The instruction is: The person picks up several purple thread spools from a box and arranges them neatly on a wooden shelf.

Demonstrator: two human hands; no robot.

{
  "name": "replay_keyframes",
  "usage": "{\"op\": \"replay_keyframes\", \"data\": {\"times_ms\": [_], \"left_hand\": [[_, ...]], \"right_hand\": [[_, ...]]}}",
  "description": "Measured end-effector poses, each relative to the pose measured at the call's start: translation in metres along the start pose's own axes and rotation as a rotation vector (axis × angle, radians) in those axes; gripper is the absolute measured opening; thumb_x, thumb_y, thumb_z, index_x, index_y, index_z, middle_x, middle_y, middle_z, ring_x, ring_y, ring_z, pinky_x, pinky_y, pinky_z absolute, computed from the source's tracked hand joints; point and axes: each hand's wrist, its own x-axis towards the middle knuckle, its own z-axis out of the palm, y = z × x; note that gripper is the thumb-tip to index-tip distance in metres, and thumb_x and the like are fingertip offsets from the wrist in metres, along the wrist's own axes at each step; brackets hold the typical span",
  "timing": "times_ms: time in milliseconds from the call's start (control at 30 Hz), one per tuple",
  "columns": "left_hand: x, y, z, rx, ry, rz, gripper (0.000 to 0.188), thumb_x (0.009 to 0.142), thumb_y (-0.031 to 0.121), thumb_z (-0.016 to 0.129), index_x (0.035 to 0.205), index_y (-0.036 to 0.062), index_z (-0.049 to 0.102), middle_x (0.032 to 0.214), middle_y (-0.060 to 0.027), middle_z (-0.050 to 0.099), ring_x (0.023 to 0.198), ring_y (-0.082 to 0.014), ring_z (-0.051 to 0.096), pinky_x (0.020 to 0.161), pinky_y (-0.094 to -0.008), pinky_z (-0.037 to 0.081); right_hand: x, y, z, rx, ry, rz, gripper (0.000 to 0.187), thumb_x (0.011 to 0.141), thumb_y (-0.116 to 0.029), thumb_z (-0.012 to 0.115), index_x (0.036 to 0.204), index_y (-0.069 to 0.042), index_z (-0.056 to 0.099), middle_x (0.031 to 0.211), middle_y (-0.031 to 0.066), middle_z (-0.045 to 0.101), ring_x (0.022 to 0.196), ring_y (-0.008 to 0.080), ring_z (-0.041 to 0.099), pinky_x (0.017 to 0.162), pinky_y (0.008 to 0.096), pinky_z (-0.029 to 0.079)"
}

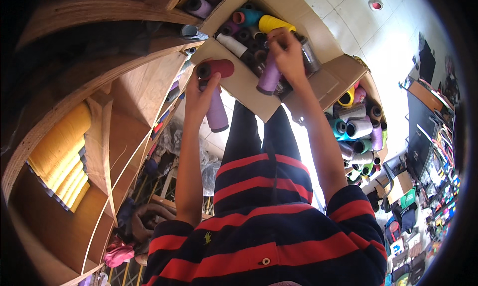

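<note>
My left hand (200,100) is closed around two thread spools near the box's left flap: a red spool (220,68) on its side at the top and a purple spool (217,112) hanging below it. Over the open cardboard box (251,90), my right hand (290,58) grips another purple spool (270,75), tilted with its dark end down. Inside the box lie a yellow spool (275,24), a white spool (231,45), a teal spool (253,17) and several dark ones. My right fingers partly cover the spools beneath them.
Wooden shelving (124,99) rises on the left, with a stack of yellow spools (59,159) in one compartment. At the right, a second carton (377,99) is full of mixed spools. Pale floor tiles (381,29) lie beyond; clear plastic wrapping (196,159) lies left of my legs.
</note>
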Motion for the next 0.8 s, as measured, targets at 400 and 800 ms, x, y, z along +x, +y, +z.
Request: {"op": "replay_keyframes", "data": {"times_ms": [400,800], "left_hand": [[-0.005,-0.002,0.007,-0.115,0.036,-0.079,0.033,0.090,0.021,0.064,0.115,0.0045,0.052,0.080,-0.0050,0.059,0.063,-0.0095,0.057,0.055,-0.0234,0.048],[0.003,0.003,0.019,-0.365,0.106,-0.079,0.028,0.092,0.028,0.061,0.107,0.0076,0.050,0.070,-0.0063,0.056,0.056,-0.0122,0.055,0.049,-0.0248,0.046]], "right_hand": [[-0.018,0.015,0.022,1.132,-0.227,0.590,0.045,0.094,-0.043,0.054,0.110,-0.002,0.048,0.077,0.0075,0.053,0.053,0.0156,0.052,0.050,0.0300,0.047],[0.003,0.035,0.054,-1.102,-0.657,0.094,0.029,0.083,-0.018,0.053,0.104,-0.006,0.069,0.104,0.0166,0.067,0.098,0.0307,0.066,0.080,0.0409,0.053]]}}
